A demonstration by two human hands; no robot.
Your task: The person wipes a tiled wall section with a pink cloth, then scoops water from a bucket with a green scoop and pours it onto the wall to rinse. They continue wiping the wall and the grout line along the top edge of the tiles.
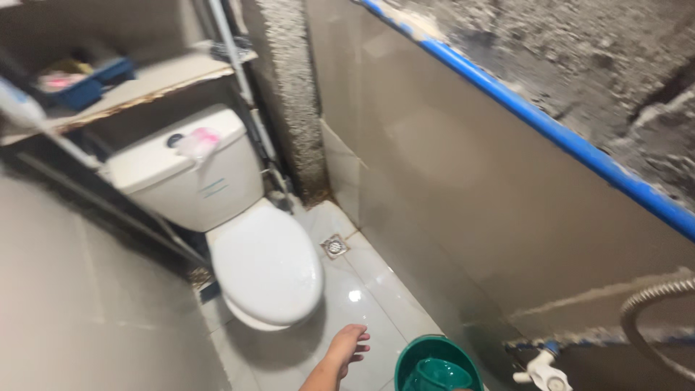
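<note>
The green bucket (pixel 438 366) sits at the bottom edge of the frame, right of centre, with a green dipper (pixel 439 376) inside it. Your hand (pixel 349 346), fingers loosely spread and empty, hangs just left of the bucket over the wet, glossy tiled floor (pixel 376 289). I cannot tell which hand it is. That sheen could let you slip, and a careless reach could tip the bucket toward the closed toilet (pixel 264 264).
</note>
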